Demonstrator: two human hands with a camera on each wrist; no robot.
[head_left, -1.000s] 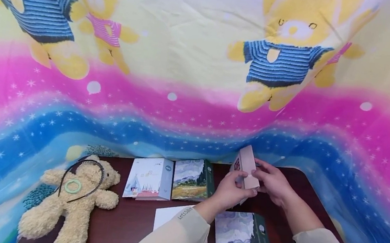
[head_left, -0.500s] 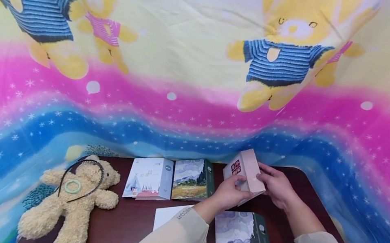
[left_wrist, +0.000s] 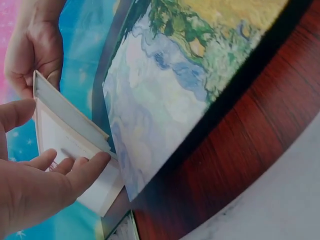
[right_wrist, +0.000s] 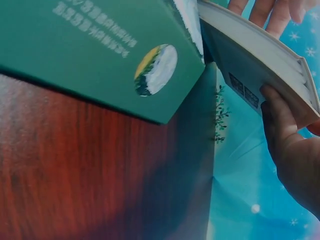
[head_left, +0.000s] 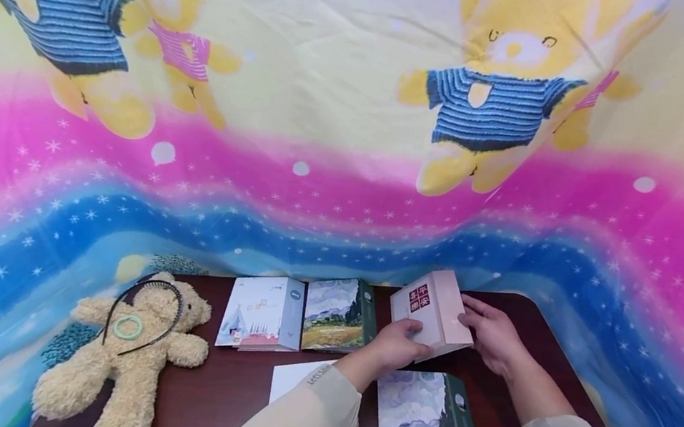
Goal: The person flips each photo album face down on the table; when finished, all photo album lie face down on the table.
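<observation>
A pale pink photo album (head_left: 431,312) with dark red characters on its front is tilted up over the back right of the table. My left hand (head_left: 396,345) holds it at the lower left, with several fingers (left_wrist: 87,172) on the front cover. At the spine side, my right hand (head_left: 497,337) grips its right edge. The thumb (right_wrist: 280,107) lies on the cover in the right wrist view, and the other right fingers are mostly hidden behind the album. Just below stands a green-spined landscape photo album (head_left: 418,425), close to both forearms.
Along the back edge lie a white illustrated album (head_left: 258,311) and another landscape album (head_left: 335,317). A white sheet or cover (head_left: 294,378) is partly under the left sleeve. At left, a teddy bear (head_left: 134,359) bears a black headband (head_left: 180,308) and green ring (head_left: 128,327).
The pale pink album has turned so its front cover now faces up more, and it has shifted slightly right and down. Both hands moved with it, the right hand outward.
</observation>
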